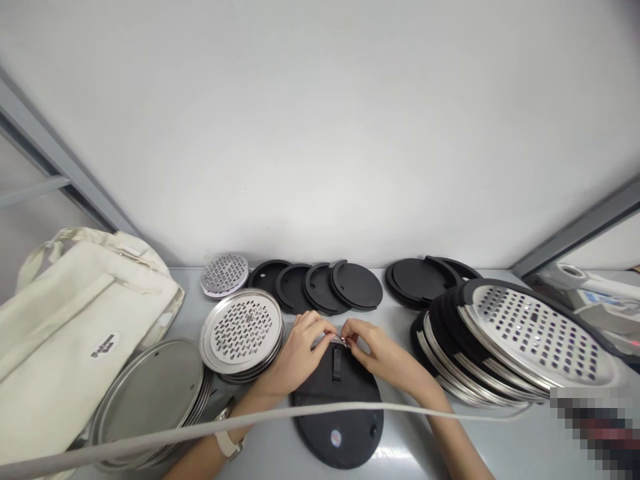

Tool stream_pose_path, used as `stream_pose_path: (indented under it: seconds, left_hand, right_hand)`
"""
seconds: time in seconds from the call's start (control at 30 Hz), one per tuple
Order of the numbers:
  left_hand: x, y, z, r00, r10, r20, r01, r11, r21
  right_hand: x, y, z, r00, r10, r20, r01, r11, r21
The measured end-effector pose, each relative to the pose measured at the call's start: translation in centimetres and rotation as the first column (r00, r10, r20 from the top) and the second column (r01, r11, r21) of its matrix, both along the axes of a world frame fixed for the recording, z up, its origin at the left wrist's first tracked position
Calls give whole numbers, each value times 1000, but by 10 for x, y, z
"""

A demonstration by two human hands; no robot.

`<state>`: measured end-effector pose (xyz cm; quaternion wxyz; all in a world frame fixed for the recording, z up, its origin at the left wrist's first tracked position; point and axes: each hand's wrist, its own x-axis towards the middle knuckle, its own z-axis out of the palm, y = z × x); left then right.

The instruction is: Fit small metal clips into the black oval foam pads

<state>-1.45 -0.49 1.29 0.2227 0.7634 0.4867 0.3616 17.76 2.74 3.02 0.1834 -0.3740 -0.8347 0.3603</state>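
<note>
A black oval plate lies on the table in front of me, with a black strap or clip near its far end and a round sticker near its close end. My left hand is over its upper left edge, fingers pinched around a small shiny metal piece. From the other side my right hand pinches at the same piece, thumb and fingertip together. The fingertips partly hide it, so its exact shape cannot be made out. A watch with a light strap is on my left wrist.
Perforated metal discs and plain metal discs are stacked at left, beside a cream bag. Black discs line the wall. A tall leaning stack of grater discs stands right. A pale cord crosses the foreground.
</note>
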Motion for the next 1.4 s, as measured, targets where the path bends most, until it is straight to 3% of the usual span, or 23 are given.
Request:
stream_pose_path:
  seconds: [0.2,0.4,0.8,0.9,1.0,1.17,1.4]
  left_hand:
    - [0,-2,1,997,-25,71,28,999,-37]
    - [1,-1,3,987,-66,149,79,993,-82]
    - [3,-1,-1,991,-39,125,43,999,-33]
    - [4,-5,-1,997,67,36,-67,998,3]
    - [9,-14,-2,976,138,-169,-136,990,23]
    - [21,-29,-2,873,149,-465,-184,982,-32]
    - [24,-32,3,840,19,-542,-101,987,-122]
  right_hand:
    - [0,0,-2,1000,-12,9,13,998,-58]
    - [-3,0,0,1000,-17,-20,18,999,43]
    - [-4,-1,0,999,34,11,-35,997,74]
    - [-4,0,0,1000,-3,29,1,996,85]
    - [-3,1,-1,998,-43,43,40,996,77]
    - [0,4,-9,998,-37,59,33,998,62]
    - [1,3,-10,997,0,83,-1,1000,17]
